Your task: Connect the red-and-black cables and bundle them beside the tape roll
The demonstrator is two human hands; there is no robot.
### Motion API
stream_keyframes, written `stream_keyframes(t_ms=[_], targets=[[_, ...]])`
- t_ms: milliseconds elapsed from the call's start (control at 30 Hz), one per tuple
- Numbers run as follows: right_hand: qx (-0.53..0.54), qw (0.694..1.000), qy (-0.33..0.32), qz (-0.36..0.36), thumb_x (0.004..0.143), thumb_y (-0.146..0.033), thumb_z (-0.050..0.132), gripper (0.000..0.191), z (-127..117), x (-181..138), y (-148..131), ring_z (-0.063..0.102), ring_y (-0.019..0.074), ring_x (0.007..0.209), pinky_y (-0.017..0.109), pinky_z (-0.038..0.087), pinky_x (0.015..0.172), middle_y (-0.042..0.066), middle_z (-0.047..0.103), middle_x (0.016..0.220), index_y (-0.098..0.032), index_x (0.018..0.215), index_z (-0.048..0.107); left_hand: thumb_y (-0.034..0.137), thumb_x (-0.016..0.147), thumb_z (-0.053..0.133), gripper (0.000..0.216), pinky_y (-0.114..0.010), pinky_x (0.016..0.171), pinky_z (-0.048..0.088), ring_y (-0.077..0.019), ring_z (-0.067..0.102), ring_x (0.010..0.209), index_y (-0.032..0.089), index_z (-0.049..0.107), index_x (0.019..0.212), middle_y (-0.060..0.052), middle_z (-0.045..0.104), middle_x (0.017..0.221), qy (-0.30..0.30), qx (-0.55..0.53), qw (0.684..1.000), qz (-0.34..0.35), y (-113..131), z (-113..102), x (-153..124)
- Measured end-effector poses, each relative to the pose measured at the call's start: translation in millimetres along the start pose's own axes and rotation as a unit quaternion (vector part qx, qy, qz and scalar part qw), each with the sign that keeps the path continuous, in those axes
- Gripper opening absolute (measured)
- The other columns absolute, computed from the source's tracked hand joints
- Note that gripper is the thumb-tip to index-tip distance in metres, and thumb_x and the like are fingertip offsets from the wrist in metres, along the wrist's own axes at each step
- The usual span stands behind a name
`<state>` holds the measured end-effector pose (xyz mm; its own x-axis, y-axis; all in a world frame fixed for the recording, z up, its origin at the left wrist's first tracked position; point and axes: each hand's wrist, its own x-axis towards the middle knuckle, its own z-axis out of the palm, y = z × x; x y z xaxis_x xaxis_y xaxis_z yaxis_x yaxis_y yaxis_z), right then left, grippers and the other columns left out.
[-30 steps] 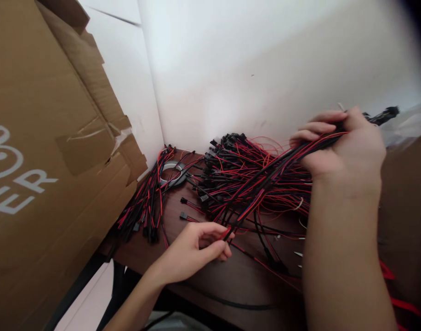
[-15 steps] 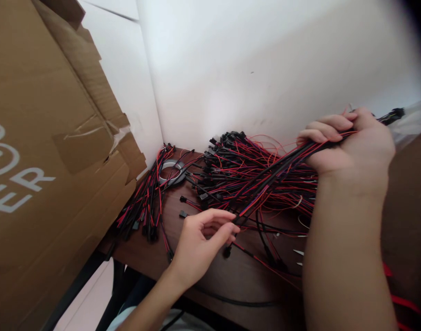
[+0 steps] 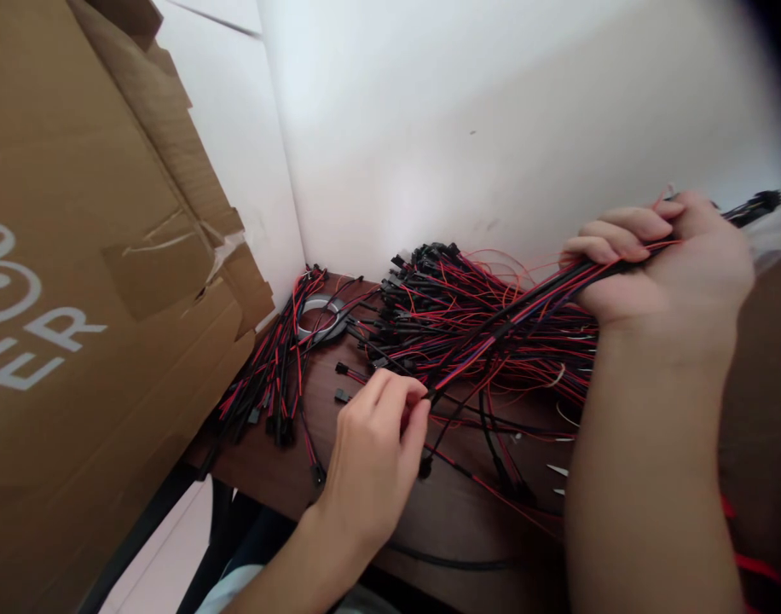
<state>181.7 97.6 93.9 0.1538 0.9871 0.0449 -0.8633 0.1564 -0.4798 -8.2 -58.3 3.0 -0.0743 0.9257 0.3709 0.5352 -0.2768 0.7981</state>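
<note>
My right hand [image 3: 659,256] is closed round a bundle of wire harnesses [image 3: 511,320], black, red and blue strands. Their black ends stick out past the wrist on the right, and the other ends slope down to the left. My left hand [image 3: 381,448] pinches the lower end of this bundle between thumb and fingers; the pinched tip is hidden. Behind the bundle lies a large pile of red and black cables with black connectors [image 3: 416,290]. To the left of my left hand rests a smaller heap of similar cables [image 3: 272,375].
A tall cardboard box [image 3: 109,213] stands on the left. A roll of tape [image 3: 320,320] lies on the brown table [image 3: 314,392] near the wall corner. Scissor-like pointed tips [image 3: 557,471] show beside my right forearm. A white wall [image 3: 480,102] rises behind.
My left fingers have closed on the lower end of the bundle. My right hand has shifted slightly right with the bundle still in it.
</note>
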Motion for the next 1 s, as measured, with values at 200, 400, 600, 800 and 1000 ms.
stream_keyframes(t_ms=[200,400,600,800,1000], targets=[[0.008,1.000,0.008,0.003,0.087,-0.020,0.035,0.029,1.6,-1.1,1.7,0.018,0.0034,0.031,0.016,0.016,0.034,-0.009,0.023,0.043,-0.019,0.060,0.026,0.024,0.085,0.060,0.022,-0.021,0.050,0.045,-0.0084,0.054,0.053,0.010,0.065,0.102,-0.001,0.062,0.069,-0.206,-0.317,0.886,-0.267,1.3,-0.1,3.8],[0.015,1.000,-0.019,0.013,0.093,-0.026,0.034,0.035,1.6,-1.1,0.9,0.019,0.0032,0.032,0.016,0.017,0.035,-0.009,0.025,0.043,-0.019,0.060,0.030,0.028,0.079,0.070,0.023,-0.022,0.056,0.053,-0.0085,0.059,0.057,0.008,0.073,0.091,-0.007,0.069,0.077,-0.199,-0.460,0.819,-0.280,5.1,-1.6,1.5],[0.031,0.999,-0.024,0.028,0.091,-0.023,0.036,0.033,-1.9,1.1,0.0,0.019,0.0033,0.031,0.016,0.017,0.034,-0.009,0.024,0.043,-0.020,0.060,0.025,0.021,0.083,0.063,0.019,-0.021,0.054,0.052,-0.0092,0.059,0.057,0.009,0.074,0.092,-0.008,0.070,0.079,-0.174,-0.363,0.885,-0.233,16.6,-1.2,-6.2],[0.047,0.998,-0.025,0.036,0.087,-0.019,0.039,0.029,-3.2,1.0,0.0,0.020,0.0036,0.031,0.016,0.018,0.034,-0.009,0.025,0.042,-0.019,0.060,0.028,0.019,0.085,0.059,0.019,-0.021,0.055,0.048,-0.0099,0.057,0.058,0.012,0.076,0.085,-0.008,0.073,0.079,-0.185,-0.280,0.926,-0.175,20.2,-2.6,-6.1],[0.043,0.998,-0.035,0.038,0.086,-0.018,0.038,0.029,-4.5,2.2,-1.5,0.020,0.0037,0.031,0.016,0.018,0.034,-0.009,0.025,0.042,-0.020,0.060,0.026,0.020,0.081,0.064,0.016,-0.029,0.078,0.054,-0.0181,0.069,0.077,0.014,0.078,0.077,-0.007,0.076,0.073,-0.156,-0.328,0.904,-0.223,18.0,-1.3,-2.7]])
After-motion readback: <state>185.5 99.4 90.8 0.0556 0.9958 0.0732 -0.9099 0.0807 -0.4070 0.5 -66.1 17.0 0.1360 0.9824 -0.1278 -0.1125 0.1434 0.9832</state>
